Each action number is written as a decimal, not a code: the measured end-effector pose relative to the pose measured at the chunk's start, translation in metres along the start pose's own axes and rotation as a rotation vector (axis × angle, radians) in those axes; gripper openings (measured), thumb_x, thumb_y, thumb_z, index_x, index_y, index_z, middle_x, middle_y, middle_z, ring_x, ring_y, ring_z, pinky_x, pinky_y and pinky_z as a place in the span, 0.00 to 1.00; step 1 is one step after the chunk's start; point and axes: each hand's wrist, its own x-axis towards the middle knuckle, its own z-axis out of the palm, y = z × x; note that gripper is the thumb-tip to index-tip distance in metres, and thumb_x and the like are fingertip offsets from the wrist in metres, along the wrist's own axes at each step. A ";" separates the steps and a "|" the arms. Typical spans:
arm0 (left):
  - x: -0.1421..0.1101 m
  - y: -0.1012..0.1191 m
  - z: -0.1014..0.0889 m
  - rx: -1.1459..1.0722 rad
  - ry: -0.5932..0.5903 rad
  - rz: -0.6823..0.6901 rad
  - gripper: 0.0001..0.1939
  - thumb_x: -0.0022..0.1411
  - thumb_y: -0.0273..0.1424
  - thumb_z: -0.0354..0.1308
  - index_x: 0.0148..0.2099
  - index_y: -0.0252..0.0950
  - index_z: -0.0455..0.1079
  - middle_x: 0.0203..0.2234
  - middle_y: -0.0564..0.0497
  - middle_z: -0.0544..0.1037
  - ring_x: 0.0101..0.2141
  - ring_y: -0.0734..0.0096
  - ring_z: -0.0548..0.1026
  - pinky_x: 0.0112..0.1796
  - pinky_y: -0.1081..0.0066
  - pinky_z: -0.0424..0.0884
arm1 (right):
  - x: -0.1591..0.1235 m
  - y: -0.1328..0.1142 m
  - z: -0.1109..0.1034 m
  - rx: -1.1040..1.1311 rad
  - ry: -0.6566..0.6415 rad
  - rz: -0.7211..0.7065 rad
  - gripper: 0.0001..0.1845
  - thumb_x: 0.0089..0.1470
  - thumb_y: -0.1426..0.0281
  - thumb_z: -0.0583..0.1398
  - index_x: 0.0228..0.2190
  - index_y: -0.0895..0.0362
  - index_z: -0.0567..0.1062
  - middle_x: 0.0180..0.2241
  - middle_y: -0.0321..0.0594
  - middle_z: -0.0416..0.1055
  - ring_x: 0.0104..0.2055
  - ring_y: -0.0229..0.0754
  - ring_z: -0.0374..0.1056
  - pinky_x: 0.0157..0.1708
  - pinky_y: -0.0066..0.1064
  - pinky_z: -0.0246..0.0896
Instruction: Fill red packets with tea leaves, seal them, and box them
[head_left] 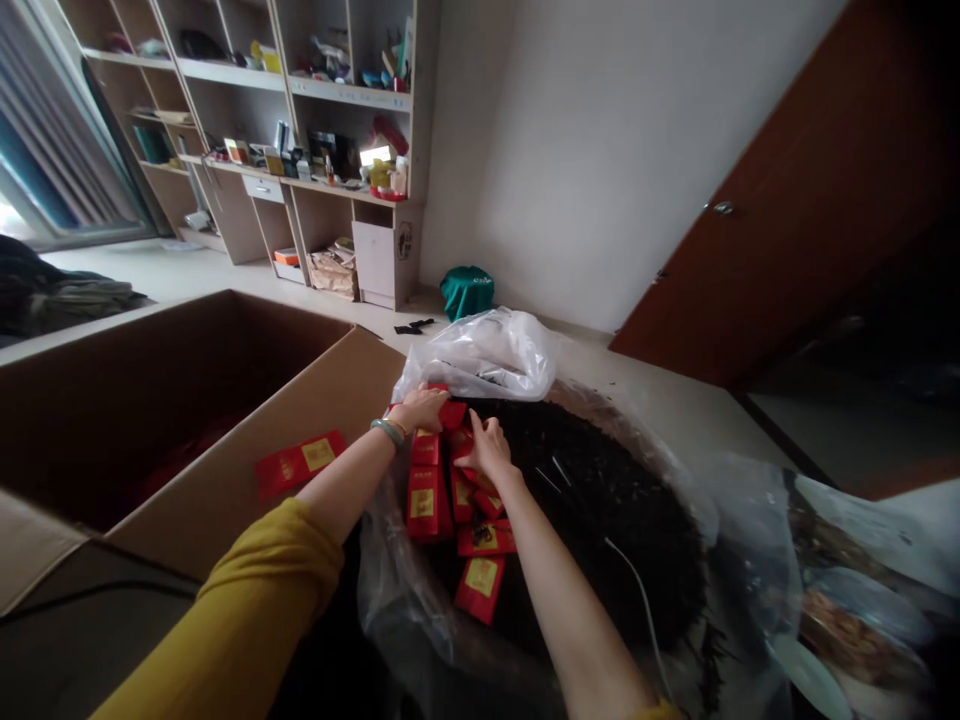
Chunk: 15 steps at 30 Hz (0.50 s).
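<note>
At the frame's centre, the left hand [424,408] and half-curled right hand [489,450] reach onto red gold-labelled packets [422,500], grips impossible to tell, and a careless nudge could topple this uneven pile across the dark loose leaves [615,490].

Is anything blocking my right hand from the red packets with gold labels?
Nothing visible stands between them: your right hand is at the red packets with gold labels. The crumpled translucent plastic lies beyond, clear of that hand.
</note>
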 end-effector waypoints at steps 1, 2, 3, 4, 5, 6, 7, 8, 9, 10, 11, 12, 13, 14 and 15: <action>-0.001 0.000 -0.001 0.000 0.001 0.003 0.28 0.33 0.25 0.66 0.43 0.32 0.71 0.37 0.41 0.77 0.43 0.50 0.71 0.52 0.61 0.56 | -0.003 -0.002 0.002 -0.019 0.000 0.003 0.55 0.37 0.62 0.69 0.62 0.52 0.50 0.51 0.54 0.59 0.50 0.57 0.62 0.46 0.43 0.57; -0.002 0.000 -0.002 -0.039 0.026 -0.024 0.28 0.33 0.27 0.66 0.43 0.32 0.71 0.37 0.41 0.77 0.43 0.49 0.71 0.51 0.61 0.57 | -0.005 -0.005 0.004 -0.033 0.007 0.010 0.53 0.39 0.62 0.68 0.62 0.52 0.50 0.50 0.54 0.60 0.51 0.58 0.62 0.46 0.44 0.57; -0.003 0.000 -0.004 -0.099 0.055 -0.069 0.28 0.34 0.28 0.66 0.43 0.32 0.71 0.37 0.41 0.77 0.43 0.49 0.72 0.50 0.61 0.59 | -0.007 -0.006 0.006 -0.033 0.013 0.021 0.51 0.40 0.63 0.67 0.62 0.54 0.50 0.49 0.55 0.62 0.51 0.59 0.62 0.46 0.45 0.57; -0.004 0.001 -0.005 -0.163 0.078 -0.118 0.29 0.34 0.30 0.67 0.44 0.32 0.71 0.37 0.41 0.77 0.42 0.49 0.72 0.48 0.62 0.61 | -0.009 -0.007 0.007 -0.018 0.014 0.031 0.49 0.42 0.63 0.66 0.61 0.55 0.51 0.49 0.55 0.62 0.51 0.59 0.62 0.46 0.45 0.57; -0.006 0.001 -0.007 -0.215 0.093 -0.165 0.30 0.34 0.31 0.67 0.45 0.32 0.71 0.36 0.42 0.77 0.41 0.50 0.72 0.45 0.62 0.63 | -0.010 -0.006 0.008 0.010 0.010 0.038 0.48 0.43 0.64 0.66 0.61 0.55 0.51 0.49 0.55 0.63 0.50 0.58 0.63 0.45 0.44 0.58; -0.008 0.002 -0.008 -0.260 0.103 -0.204 0.30 0.35 0.33 0.68 0.44 0.32 0.72 0.34 0.43 0.77 0.40 0.51 0.73 0.43 0.63 0.65 | -0.010 -0.004 0.009 0.046 0.003 0.044 0.46 0.43 0.65 0.65 0.60 0.56 0.53 0.50 0.54 0.63 0.49 0.57 0.64 0.44 0.43 0.59; -0.010 0.003 -0.009 -0.303 0.107 -0.238 0.29 0.35 0.33 0.68 0.44 0.32 0.72 0.33 0.43 0.77 0.38 0.52 0.74 0.40 0.64 0.66 | -0.010 0.000 0.008 0.087 0.001 0.047 0.44 0.43 0.66 0.66 0.59 0.55 0.56 0.50 0.53 0.63 0.48 0.55 0.65 0.44 0.41 0.60; -0.013 0.005 -0.010 -0.357 0.108 -0.267 0.29 0.34 0.34 0.69 0.43 0.32 0.72 0.30 0.44 0.77 0.36 0.53 0.74 0.38 0.65 0.67 | -0.008 0.005 0.007 0.134 0.013 0.045 0.41 0.42 0.67 0.66 0.57 0.55 0.59 0.49 0.52 0.64 0.48 0.54 0.66 0.43 0.39 0.61; -0.017 0.006 -0.011 -0.438 0.110 -0.291 0.28 0.34 0.34 0.70 0.41 0.32 0.73 0.29 0.45 0.77 0.35 0.55 0.75 0.36 0.66 0.68 | -0.007 0.011 0.005 0.192 0.045 0.040 0.39 0.41 0.68 0.66 0.55 0.55 0.61 0.49 0.51 0.64 0.48 0.53 0.67 0.44 0.39 0.62; -0.021 0.009 -0.011 -0.559 0.112 -0.318 0.27 0.34 0.34 0.70 0.40 0.31 0.73 0.27 0.46 0.76 0.33 0.57 0.75 0.35 0.66 0.68 | -0.004 0.017 0.002 0.266 0.097 0.037 0.38 0.40 0.68 0.66 0.53 0.55 0.63 0.48 0.50 0.65 0.48 0.53 0.67 0.44 0.39 0.62; -0.026 0.013 -0.010 -0.710 0.115 -0.337 0.27 0.35 0.34 0.70 0.41 0.31 0.73 0.27 0.47 0.76 0.31 0.59 0.75 0.34 0.67 0.69 | -0.002 0.023 -0.001 0.365 0.164 0.033 0.38 0.39 0.67 0.66 0.53 0.56 0.63 0.48 0.50 0.66 0.48 0.53 0.67 0.45 0.39 0.63; -0.031 0.017 -0.009 -0.877 0.116 -0.342 0.26 0.37 0.35 0.70 0.41 0.32 0.72 0.27 0.48 0.77 0.30 0.62 0.75 0.33 0.68 0.70 | -0.001 0.028 -0.004 0.488 0.232 0.042 0.39 0.39 0.65 0.66 0.53 0.57 0.62 0.48 0.51 0.67 0.49 0.53 0.67 0.45 0.40 0.63; -0.036 0.022 -0.006 -1.030 0.105 -0.345 0.26 0.39 0.35 0.69 0.42 0.32 0.72 0.28 0.48 0.77 0.29 0.64 0.75 0.32 0.68 0.70 | 0.000 0.031 -0.006 0.623 0.288 0.062 0.41 0.40 0.63 0.66 0.55 0.57 0.59 0.48 0.51 0.68 0.49 0.52 0.67 0.45 0.41 0.64; -0.041 0.029 -0.003 -1.163 0.079 -0.352 0.25 0.41 0.36 0.69 0.43 0.32 0.71 0.28 0.49 0.77 0.28 0.66 0.75 0.32 0.68 0.71 | -0.001 0.032 -0.007 0.762 0.323 0.094 0.42 0.43 0.61 0.64 0.57 0.57 0.55 0.48 0.51 0.69 0.48 0.51 0.68 0.44 0.41 0.66; -0.045 0.035 0.001 -1.278 0.039 -0.367 0.25 0.43 0.36 0.68 0.44 0.33 0.70 0.29 0.49 0.77 0.28 0.66 0.76 0.32 0.67 0.72 | -0.003 0.030 -0.006 0.893 0.334 0.129 0.43 0.46 0.59 0.62 0.59 0.56 0.51 0.48 0.50 0.69 0.47 0.50 0.70 0.43 0.41 0.67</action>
